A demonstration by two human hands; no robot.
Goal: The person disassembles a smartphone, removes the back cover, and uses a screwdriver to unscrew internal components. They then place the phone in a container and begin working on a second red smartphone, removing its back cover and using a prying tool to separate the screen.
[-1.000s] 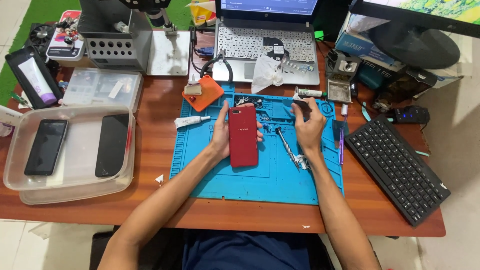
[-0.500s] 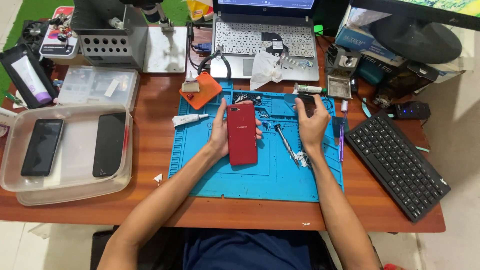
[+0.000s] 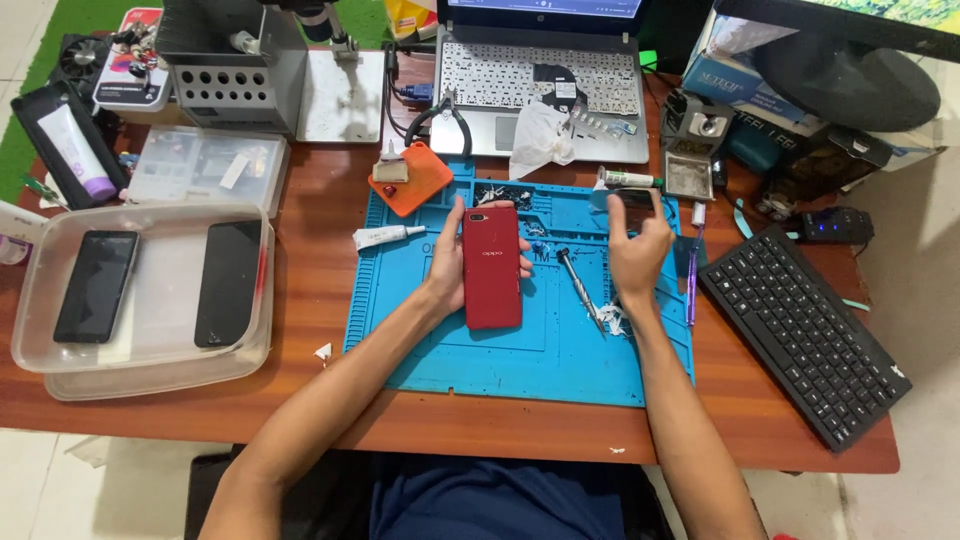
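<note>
A red phone (image 3: 492,268) lies back-up on the blue repair mat (image 3: 520,350). My left hand (image 3: 448,262) grips its left edge, with the fingertips wrapped round the right edge. My right hand (image 3: 637,252) hovers over the mat's upper right with fingers apart and nothing clearly in it. Its fingertips are close to a small dark part (image 3: 628,197). A metal screwdriver (image 3: 580,288) lies on the mat between my hands, with small bits of debris beside it.
A clear tray (image 3: 140,375) at the left holds two dark phones. A black keyboard (image 3: 805,335) sits at the right and a laptop (image 3: 545,80) at the back. An orange pad (image 3: 412,180), a white tube (image 3: 385,237), a purple pen (image 3: 691,285) and tool boxes surround the mat.
My left hand keeps hold of the red phone in the same place. My right hand has stayed near the mat's upper right, its fingers now spread a little wider.
</note>
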